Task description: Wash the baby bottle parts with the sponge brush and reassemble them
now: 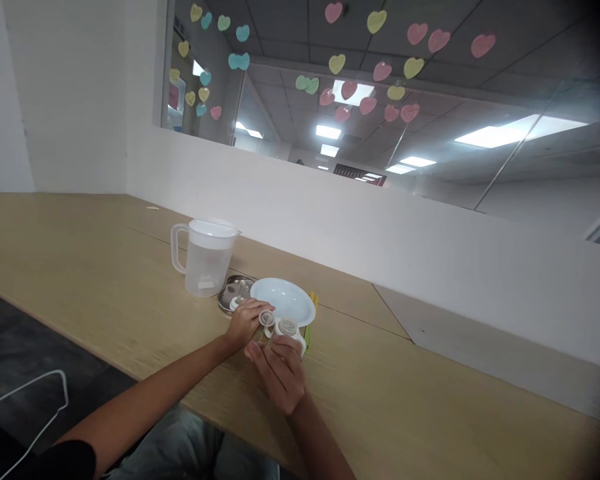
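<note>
Head view, lower centre: a clear round piece (267,319) by the left hand (244,325)'s fingertips, above the curled right hand (284,375); both grips unclear.

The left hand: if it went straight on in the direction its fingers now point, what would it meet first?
Most likely the white bowl, which lies directly ahead of the left hand. Depth is unclear from this single view, so the hand might pass above the rim.
</note>
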`<state>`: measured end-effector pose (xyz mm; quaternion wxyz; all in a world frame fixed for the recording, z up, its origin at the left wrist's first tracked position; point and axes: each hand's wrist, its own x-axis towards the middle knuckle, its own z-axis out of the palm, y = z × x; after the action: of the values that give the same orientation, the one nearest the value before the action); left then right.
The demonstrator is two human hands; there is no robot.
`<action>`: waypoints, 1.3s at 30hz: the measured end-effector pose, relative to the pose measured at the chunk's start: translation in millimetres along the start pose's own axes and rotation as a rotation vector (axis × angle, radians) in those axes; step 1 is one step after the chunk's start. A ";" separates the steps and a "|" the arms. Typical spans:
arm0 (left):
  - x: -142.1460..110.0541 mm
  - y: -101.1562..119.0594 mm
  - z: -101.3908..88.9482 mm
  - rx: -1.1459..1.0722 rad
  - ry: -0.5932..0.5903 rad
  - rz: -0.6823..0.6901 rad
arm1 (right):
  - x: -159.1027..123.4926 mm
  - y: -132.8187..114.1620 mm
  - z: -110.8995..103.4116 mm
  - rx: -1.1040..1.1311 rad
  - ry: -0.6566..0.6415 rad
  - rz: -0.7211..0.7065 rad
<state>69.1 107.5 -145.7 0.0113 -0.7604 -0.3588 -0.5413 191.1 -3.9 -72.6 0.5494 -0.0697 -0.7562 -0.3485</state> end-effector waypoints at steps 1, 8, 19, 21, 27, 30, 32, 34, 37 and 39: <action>0.3 -0.5 0.0 0.006 -0.014 -0.014 | 1.6 -1.1 -2.1 0.002 -0.009 -0.004; 1.3 -0.6 1.0 -0.012 -0.046 -0.115 | -4.3 5.9 -12.4 -0.032 0.027 0.063; 43.0 1.1 -21.2 0.113 -0.347 -0.138 | -27.3 85.0 6.1 -0.118 0.865 1.318; 59.5 -2.8 -26.3 0.171 -0.423 -0.110 | -40.2 93.3 7.9 -0.060 0.845 1.422; 84.9 -16.2 -21.0 0.281 -0.568 -0.108 | -73.6 106.4 9.8 -0.012 0.886 1.512; 84.3 -22.9 -12.7 0.267 -0.613 -0.140 | -86.8 107.8 12.7 -0.054 0.810 1.504; 82.9 -27.4 -8.5 0.231 -0.647 -0.166 | -95.7 106.0 15.9 -0.092 0.682 1.484; 82.6 -31.2 -6.1 0.181 -0.671 -0.193 | -104.0 102.8 19.2 -0.122 0.570 1.452; 85.7 -33.2 -5.2 0.084 -0.679 -0.223 | -113.1 98.3 22.6 -0.256 0.309 1.329; 89.6 -30.9 -5.6 0.005 -0.665 -0.231 | -116.8 96.9 23.8 -0.338 0.163 1.249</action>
<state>61.3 175.9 -80.4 -0.1656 -0.8494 -0.4280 -0.2606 264.9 115.3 -135.3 0.6857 -0.5548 -0.4640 -0.0817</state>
